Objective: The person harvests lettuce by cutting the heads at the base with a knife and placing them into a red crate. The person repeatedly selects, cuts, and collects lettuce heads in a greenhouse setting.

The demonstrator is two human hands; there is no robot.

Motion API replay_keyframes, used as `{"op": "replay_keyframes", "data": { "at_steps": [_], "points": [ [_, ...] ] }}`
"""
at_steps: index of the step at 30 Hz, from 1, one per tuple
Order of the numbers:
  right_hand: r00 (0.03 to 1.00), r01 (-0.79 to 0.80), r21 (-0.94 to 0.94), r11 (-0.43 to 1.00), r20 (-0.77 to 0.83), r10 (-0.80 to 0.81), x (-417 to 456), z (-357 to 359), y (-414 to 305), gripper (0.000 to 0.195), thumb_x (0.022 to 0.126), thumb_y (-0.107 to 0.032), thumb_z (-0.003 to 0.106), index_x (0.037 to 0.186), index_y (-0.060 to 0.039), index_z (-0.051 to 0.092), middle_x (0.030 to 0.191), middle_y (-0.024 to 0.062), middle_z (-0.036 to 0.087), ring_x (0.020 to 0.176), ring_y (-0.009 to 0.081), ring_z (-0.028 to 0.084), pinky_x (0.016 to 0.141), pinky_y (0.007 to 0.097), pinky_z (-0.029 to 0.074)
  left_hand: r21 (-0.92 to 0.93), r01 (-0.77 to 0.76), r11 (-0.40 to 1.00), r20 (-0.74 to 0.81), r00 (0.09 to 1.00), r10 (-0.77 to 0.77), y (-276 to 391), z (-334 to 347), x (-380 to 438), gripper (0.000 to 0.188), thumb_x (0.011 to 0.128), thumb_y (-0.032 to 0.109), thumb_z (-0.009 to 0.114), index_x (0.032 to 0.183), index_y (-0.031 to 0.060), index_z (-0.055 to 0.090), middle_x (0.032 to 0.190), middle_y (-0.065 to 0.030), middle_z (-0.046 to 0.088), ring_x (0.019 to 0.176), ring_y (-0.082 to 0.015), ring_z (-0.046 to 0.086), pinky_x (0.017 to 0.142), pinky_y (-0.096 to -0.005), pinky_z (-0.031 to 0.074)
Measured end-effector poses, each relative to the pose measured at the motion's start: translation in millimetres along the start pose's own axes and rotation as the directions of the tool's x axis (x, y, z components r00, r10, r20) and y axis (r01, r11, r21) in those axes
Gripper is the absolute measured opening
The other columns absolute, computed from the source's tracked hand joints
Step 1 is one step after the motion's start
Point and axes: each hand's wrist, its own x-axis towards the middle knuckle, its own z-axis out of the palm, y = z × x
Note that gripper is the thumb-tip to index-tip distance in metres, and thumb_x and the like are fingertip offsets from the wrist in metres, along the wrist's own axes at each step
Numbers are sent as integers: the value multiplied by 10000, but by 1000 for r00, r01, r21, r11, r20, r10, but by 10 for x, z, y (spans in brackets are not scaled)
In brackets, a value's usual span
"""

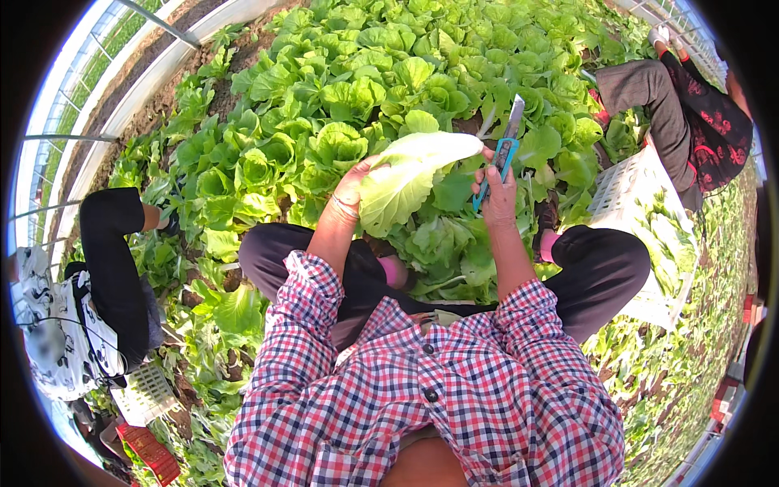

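My left hand [353, 185] grips the leafy end of a pale green head of leafy cabbage [420, 164], whose white stem end points right. In my right hand [500, 192] is a blue-handled utility knife [506, 152], its blade out and pointing up and away from me. The stem end lies close by the knife handle and my right fingertips; whether they touch it is hard to tell. Below the held head, loose cut leaves [450, 243] cover the ground between my bent legs. Growing cabbages [353, 94] stand densely in front of me.
A white plastic crate [633, 176] holding cut heads stands to my right, beside a crouching person [700, 122]. Another person [115, 274] crouches at left, near a second white crate [145, 392] and a red crate [149, 453]. Metal greenhouse poles [161, 23] rise at far left.
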Motion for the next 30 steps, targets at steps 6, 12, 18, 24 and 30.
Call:
{"op": "replay_keyframes", "data": {
  "at_steps": [6,12,18,24,30],
  "points": [
    [997,11,-331,944,78,16,7,219,-298,377,715,-192,761,994,-18,578,704,-8,583,506,63,482,468,205,373,27,231,973,75,970,-232,-298,-108,42,434,849,181,602,1205,-36,482,1152,-111,569,980,-204,579,878,-328,462],
    [995,-84,-435,897,14,100,-6,103,-210,389,701,-275,774,908,-12,574,675,-8,563,487,58,479,462,207,392,862,18,507,-139,969,204,114,-138,-108,567,828,309,633,1279,29,435,1231,-107,508,1101,-208,494,957,-324,369],
    [936,-187,-512,838,164,310,-154,234,-20,383,704,-332,765,831,-33,563,654,-14,534,522,61,485,473,210,407,730,-70,680,290,932,-216,-171,168,-198,650,825,346,617,1331,18,372,1228,-116,505,1082,-172,493,934,-321,374],
    [876,-208,-731,650,156,457,-205,131,58,356,709,-312,738,785,-21,547,606,21,515,501,101,487,467,260,395,777,216,591,-7,942,-336,-465,75,-130,493,780,253,683,1180,8,530,973,-37,610,850,-127,565,758,-269,462],
    [897,-24,-896,444,177,404,-234,-47,194,370,704,-329,703,770,-2,545,608,115,534,550,233,509,556,364,416,999,27,-24,-29,996,-83,-462,6,-83,432,715,281,716,1050,40,591,917,-106,641,788,-193,610,724,-314,481]
  ]
}}
